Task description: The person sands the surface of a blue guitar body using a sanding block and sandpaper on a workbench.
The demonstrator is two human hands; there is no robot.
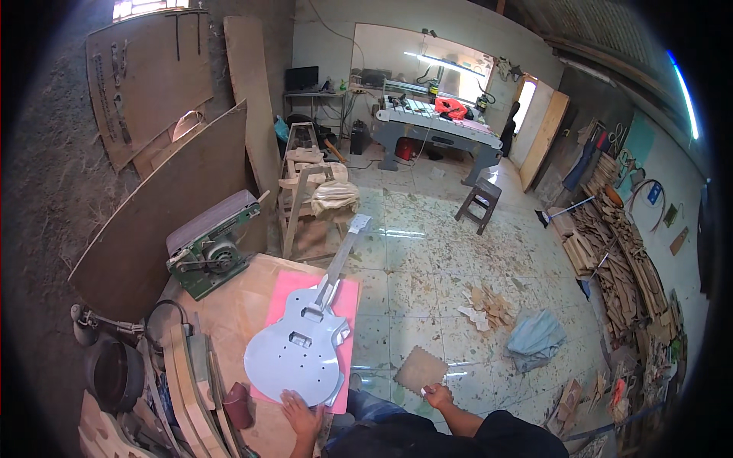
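The pale blue-grey electric guitar with a long neck [296, 324] lies on a flat pink sheet [285, 287] over the brown wooden surface [244, 286], its long axis running from the rounded body near the person, away and rightward to the headstock. Leftmost, the green belt-sanding machine [214, 248] stands beyond the reddish-brown cylinder [238, 406]. Next, the left hand [302, 416], clearly the nearer, rests with fingers spread at the body's near end; the guitar extends straight ahead of it. Farther right, well apart from the guitar, the right hand [437, 395] has curled fingers near a brown notched-edge mat [421, 369]; whether they grip anything I cannot tell.
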